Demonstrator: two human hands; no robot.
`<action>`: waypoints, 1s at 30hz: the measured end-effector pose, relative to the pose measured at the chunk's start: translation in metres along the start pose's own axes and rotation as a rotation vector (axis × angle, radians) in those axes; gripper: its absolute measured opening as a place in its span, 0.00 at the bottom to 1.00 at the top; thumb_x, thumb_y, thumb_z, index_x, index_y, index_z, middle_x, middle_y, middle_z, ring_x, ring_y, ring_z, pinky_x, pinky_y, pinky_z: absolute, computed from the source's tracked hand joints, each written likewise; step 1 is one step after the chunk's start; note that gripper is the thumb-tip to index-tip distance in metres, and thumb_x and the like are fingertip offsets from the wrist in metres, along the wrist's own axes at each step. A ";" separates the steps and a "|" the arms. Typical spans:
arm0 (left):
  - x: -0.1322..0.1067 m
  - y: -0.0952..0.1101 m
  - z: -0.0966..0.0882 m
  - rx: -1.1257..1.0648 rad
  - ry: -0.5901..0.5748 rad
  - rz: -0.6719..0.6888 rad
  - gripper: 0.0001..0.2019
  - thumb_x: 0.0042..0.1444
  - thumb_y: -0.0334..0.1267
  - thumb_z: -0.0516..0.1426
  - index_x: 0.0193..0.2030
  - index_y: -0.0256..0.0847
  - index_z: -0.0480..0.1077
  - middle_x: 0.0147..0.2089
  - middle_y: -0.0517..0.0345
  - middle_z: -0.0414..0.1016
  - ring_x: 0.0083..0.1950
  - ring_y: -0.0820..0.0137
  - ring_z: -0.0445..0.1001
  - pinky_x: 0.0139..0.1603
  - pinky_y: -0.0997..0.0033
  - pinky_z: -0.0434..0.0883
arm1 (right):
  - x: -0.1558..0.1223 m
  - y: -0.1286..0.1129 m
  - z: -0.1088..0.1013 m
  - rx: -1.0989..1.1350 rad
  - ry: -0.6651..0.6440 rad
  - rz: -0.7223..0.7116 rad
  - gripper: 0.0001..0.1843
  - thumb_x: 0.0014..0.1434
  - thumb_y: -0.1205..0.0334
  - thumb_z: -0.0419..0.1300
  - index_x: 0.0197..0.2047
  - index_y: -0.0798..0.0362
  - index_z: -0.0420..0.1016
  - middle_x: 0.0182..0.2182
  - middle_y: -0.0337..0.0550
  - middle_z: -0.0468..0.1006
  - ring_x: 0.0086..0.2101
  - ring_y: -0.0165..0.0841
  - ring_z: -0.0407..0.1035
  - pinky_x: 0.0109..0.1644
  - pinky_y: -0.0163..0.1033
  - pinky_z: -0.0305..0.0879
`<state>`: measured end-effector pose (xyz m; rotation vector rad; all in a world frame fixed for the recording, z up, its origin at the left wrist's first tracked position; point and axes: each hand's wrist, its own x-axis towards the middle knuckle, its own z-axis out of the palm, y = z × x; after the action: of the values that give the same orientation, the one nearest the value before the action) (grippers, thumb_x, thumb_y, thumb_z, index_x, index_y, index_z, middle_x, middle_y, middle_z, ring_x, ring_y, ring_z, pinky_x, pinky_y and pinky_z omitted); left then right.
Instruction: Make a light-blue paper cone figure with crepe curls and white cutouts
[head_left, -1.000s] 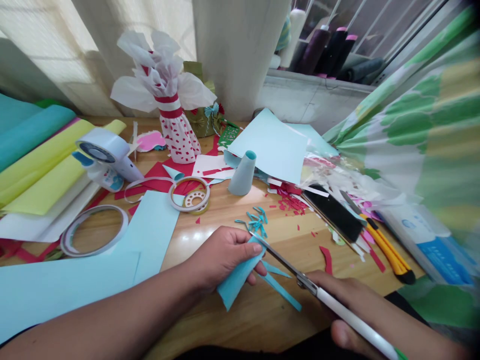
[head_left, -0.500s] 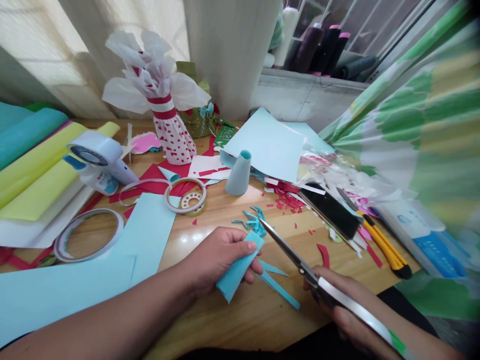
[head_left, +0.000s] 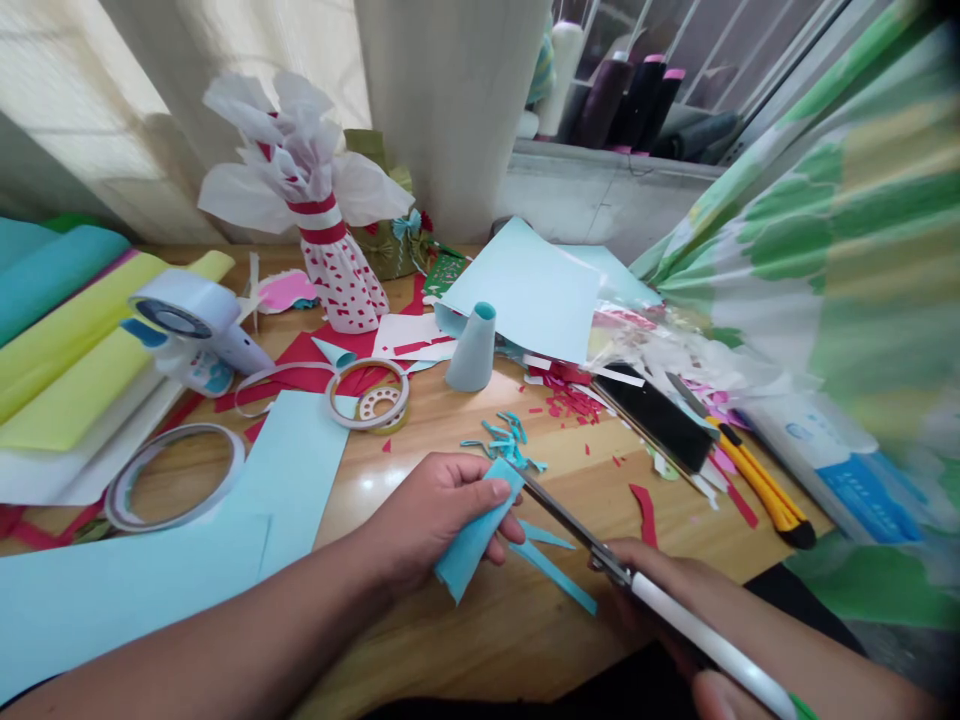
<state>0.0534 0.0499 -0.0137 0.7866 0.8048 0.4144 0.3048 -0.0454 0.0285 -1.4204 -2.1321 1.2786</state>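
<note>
Well, the left hand (head_left: 442, 515) has its grip closed on a folded piece of light-blue paper (head_left: 476, 535), held low over the near part of the tabletop (head_left: 390, 640), with one corner pointing down below the hand. The right hand (head_left: 656, 600) is closed around white-handled scissors (head_left: 675, 615), and the blades reach up and left to the paper's top edge. Whether the paper sits between the blades is hard to make out. The bottom of the frame cuts off the handle's end and part of the right hand, and a blurred thumb shows there.

Two loose light-blue strips (head_left: 551, 570) lie on the tabletop just beside the folded paper. Curled blue snippets (head_left: 502, 440) sit beyond it, and red paper scraps (head_left: 562, 400) are scattered farther on. Toward the far edge stand a light-blue paper cone (head_left: 472, 350) and a tissue-topped paper figure (head_left: 337, 280). A roll of tape (head_left: 367, 395) and a larger roll (head_left: 176, 475) lie to the left, near a sheet of light-blue card (head_left: 120, 600). Toward the right edge lie a yellow utility knife (head_left: 765, 495) and a flat black object (head_left: 652, 418), too plain to identify. Blurred green-striped fabric (head_left: 847, 270) hides the far right corner.
</note>
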 end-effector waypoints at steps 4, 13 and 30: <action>-0.001 0.003 0.002 0.040 0.026 -0.015 0.12 0.52 0.42 0.59 0.27 0.34 0.67 0.26 0.53 0.77 0.21 0.77 0.72 0.22 0.81 0.66 | -0.004 0.003 0.000 -0.072 -0.089 0.047 0.37 0.53 0.46 0.60 0.63 0.49 0.57 0.56 0.54 0.69 0.51 0.49 0.67 0.51 0.44 0.67; 0.000 -0.001 0.001 0.062 0.000 -0.053 0.10 0.52 0.41 0.58 0.30 0.33 0.70 0.26 0.53 0.78 0.21 0.77 0.72 0.22 0.81 0.66 | 0.012 -0.017 0.002 -0.017 -0.094 0.153 0.35 0.56 0.35 0.49 0.56 0.51 0.67 0.35 0.49 0.80 0.37 0.45 0.75 0.38 0.39 0.71; 0.002 -0.004 0.001 0.081 -0.003 -0.119 0.14 0.54 0.48 0.56 0.33 0.37 0.65 0.22 0.58 0.74 0.19 0.76 0.70 0.18 0.81 0.64 | 0.007 0.013 0.015 0.031 -0.025 0.217 0.33 0.54 0.31 0.44 0.41 0.52 0.69 0.26 0.40 0.70 0.26 0.32 0.64 0.28 0.33 0.59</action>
<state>0.0554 0.0478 -0.0177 0.8104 0.8656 0.2761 0.2996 -0.0451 0.0085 -1.6683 -2.0074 1.4055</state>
